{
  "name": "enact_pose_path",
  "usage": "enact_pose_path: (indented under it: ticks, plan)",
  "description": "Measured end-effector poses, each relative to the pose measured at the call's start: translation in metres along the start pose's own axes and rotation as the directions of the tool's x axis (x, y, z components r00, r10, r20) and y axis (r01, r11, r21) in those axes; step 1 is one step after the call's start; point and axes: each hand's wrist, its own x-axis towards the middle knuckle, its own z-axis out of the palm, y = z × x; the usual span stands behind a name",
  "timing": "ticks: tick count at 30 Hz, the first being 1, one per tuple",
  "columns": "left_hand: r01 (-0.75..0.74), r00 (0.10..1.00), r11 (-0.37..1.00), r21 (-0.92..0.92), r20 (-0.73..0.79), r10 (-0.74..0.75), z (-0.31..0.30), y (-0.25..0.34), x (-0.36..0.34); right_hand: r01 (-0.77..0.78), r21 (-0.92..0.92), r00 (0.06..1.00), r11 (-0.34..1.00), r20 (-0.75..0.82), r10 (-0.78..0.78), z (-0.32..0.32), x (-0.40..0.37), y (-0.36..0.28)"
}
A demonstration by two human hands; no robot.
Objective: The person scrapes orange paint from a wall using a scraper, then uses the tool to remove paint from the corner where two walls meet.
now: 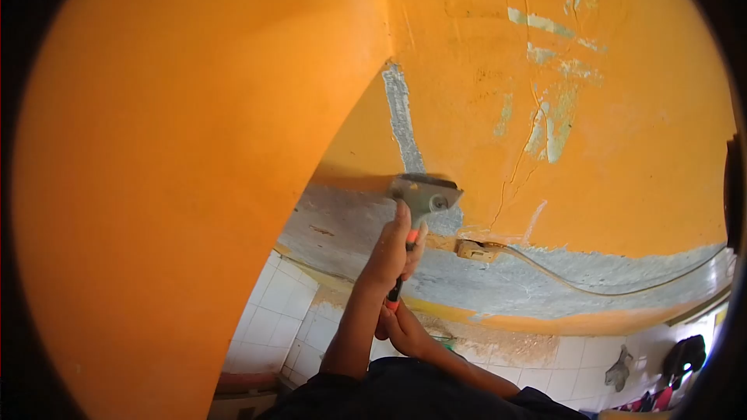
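Observation:
A wide-bladed wall scraper (424, 198) with a red and black handle is held in both of my hands. High on the handle, just under the metal head, my left hand (398, 245) is closed around it. My right hand (395, 327) grips the lower end of the handle. The scraper's blade edge is up against the orange painted wall (475, 140), at the foot of a narrow grey stripe (400, 113) where the paint is off. Below the blade runs a broad grey bare band (350, 222).
Right of the scraper, a small box (473, 250) sits on the wall with a cable (568, 286) running right. An orange wall face (179, 148) fills the left side. White tiles (276, 295) line the lower wall. Hanging items (685, 359) are at lower right.

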Motion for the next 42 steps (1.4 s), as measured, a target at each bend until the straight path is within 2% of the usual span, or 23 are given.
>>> enact_pose_path:
  ticks: [2,3,6,9,15,17,19,21,23,26,29,32,35,37,39,42]
  plan:
    - [-0.008,0.998,1.000,0.020,-0.068,0.009,0.000,0.004,0.000,-0.027,0.003,0.999,1.000,-0.031,0.028,0.002,0.002,0.001]
    - [-0.002,0.998,0.998,0.058,-0.067,0.006,-0.008,-0.005,0.003,0.000,0.029,0.999,1.000,-0.033,0.001,0.005,0.008,0.013]
    - [0.038,0.999,0.999,0.018,-0.021,-0.038,-0.005,-0.017,0.004,0.000,0.009,0.996,1.000,-0.092,0.001,0.004,-0.001,0.010]
    - [-0.018,0.998,0.997,0.071,-0.063,0.022,-0.005,0.004,0.002,-0.002,-0.012,1.000,1.000,-0.012,0.002,0.006,0.008,-0.002]
    - [0.027,0.999,0.999,0.042,-0.017,-0.027,-0.003,-0.008,-0.001,0.001,0.026,0.998,1.000,-0.059,0.001,0.012,0.001,0.005]
    - [0.049,0.999,0.997,0.066,-0.007,-0.049,-0.006,0.002,0.000,0.040,0.005,0.999,0.999,-0.020,-0.040,0.013,0.005,-0.001]
    - [-0.017,0.999,0.997,0.075,0.043,0.013,-0.007,0.004,-0.001,0.021,0.044,0.999,0.999,-0.043,-0.019,0.013,0.001,0.008]
    - [0.009,1.000,0.998,0.067,0.018,-0.010,-0.003,-0.008,0.000,0.007,0.091,0.998,0.996,-0.068,0.000,0.016,-0.002,0.010]
    - [0.028,1.000,0.998,0.055,-0.005,-0.028,-0.002,-0.008,0.001,0.028,0.053,0.998,0.998,-0.058,-0.025,0.015,-0.004,0.000]
    - [-0.030,0.999,0.997,0.073,0.016,0.029,-0.004,0.009,-0.002,0.027,0.004,0.999,1.000,-0.043,-0.027,0.018,0.003,-0.011]
    - [0.008,1.000,0.998,0.058,-0.017,-0.007,-0.001,-0.006,-0.001,0.003,0.066,0.997,0.998,-0.083,0.002,0.020,-0.007,0.002]
    - [-0.013,1.000,0.998,0.054,0.025,0.012,0.001,0.013,-0.002,0.031,0.000,0.999,1.000,-0.037,-0.031,0.015,-0.002,-0.021]
    - [-0.038,0.998,0.998,0.056,0.044,0.035,0.001,0.014,-0.002,0.024,-0.021,0.997,0.999,-0.069,-0.025,0.017,0.002,-0.014]
    - [0.012,0.998,0.996,0.085,-0.065,-0.007,0.006,0.003,-0.004,0.034,0.030,0.997,0.999,-0.065,-0.032,0.018,-0.003,-0.005]
    - [-0.007,1.000,0.996,0.086,-0.006,0.007,0.003,0.009,-0.003,0.043,0.084,0.997,0.996,-0.069,-0.037,0.018,-0.003,-0.010]
    - [-0.032,0.999,0.996,0.084,0.037,0.029,0.002,0.025,-0.003,0.020,-0.015,1.000,1.000,-0.024,-0.020,0.018,0.000,-0.026]
